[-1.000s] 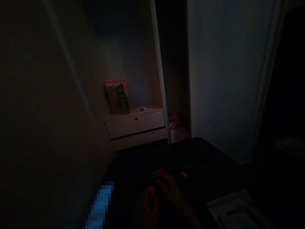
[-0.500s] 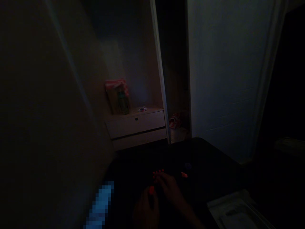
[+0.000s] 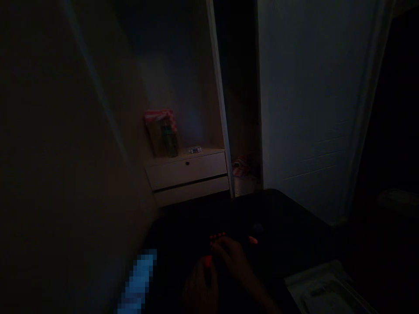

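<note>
The room is very dark. Near the front of the black table [image 3: 278, 213], my left hand [image 3: 200, 285] is closed around a small bright red lump [image 3: 207, 261], which looks like modelling clay and shows between thumb and fingers. Just right of it and farther forward, my right hand [image 3: 233, 258] reaches down with its fingertips together beside several tiny red balls [image 3: 219, 235] set out in rows. Whether those fingertips pinch a ball is hidden. To the right lie an orange-red piece [image 3: 253, 240] and a dim dark purple lump [image 3: 258, 228].
A pale tray-like package [image 3: 319, 281] sits at the lower right. Behind the table stands a cabinet with drawers [image 3: 190, 172]; its shelf holds a green bottle [image 3: 169, 141], a red-and-white bag [image 3: 159, 115] and a small packet [image 3: 195, 149]. A pixelated blue patch covers the lower left.
My right hand's fingertips have shifted slightly toward me, uncovering a bit more of the red balls. My left hand keeps its place with the red lump.
</note>
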`<state>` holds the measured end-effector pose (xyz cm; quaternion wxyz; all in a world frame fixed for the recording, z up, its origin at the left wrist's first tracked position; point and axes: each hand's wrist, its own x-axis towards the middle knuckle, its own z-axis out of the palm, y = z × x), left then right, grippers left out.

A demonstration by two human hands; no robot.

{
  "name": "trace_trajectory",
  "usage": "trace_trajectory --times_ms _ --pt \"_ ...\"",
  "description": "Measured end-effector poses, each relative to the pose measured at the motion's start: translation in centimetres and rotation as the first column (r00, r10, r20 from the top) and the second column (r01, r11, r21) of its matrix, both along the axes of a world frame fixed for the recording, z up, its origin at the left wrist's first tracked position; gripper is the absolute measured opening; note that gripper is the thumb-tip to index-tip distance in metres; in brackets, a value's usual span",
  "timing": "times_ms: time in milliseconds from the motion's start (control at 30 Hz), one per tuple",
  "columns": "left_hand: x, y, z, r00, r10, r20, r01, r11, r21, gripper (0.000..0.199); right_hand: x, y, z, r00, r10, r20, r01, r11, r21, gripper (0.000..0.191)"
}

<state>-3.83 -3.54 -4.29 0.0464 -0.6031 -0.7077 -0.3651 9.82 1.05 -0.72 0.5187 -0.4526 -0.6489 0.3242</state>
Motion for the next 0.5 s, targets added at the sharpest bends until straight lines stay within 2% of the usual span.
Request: trace_trajectory --times_ms 167,333,500 --pt "-0.06 0.05 -0.2 1.0 -0.019 -0.013 0.019 0.999 0.029 0.039 -0.15 -0.03 -0.05 1.0 -0.004 -0.001 0.004 1.0 -0.009 0.036" --pt "0.04 0.15 -0.31 1.0 -0.004 -0.007 0.004 1.0 0.024 0.039 -0.26 -0.1 0.07 0.997 -0.012 -0.071 0.009 0.999 -0.042 0.026" --pt "-0.06 0.06 -0.12 1.0 -0.002 0.001 0.002 1.0 -0.005 0.04 -0.22 -0.4 0.52 0.998 -0.037 -0.059 0.033 0.998 -0.06 0.016"
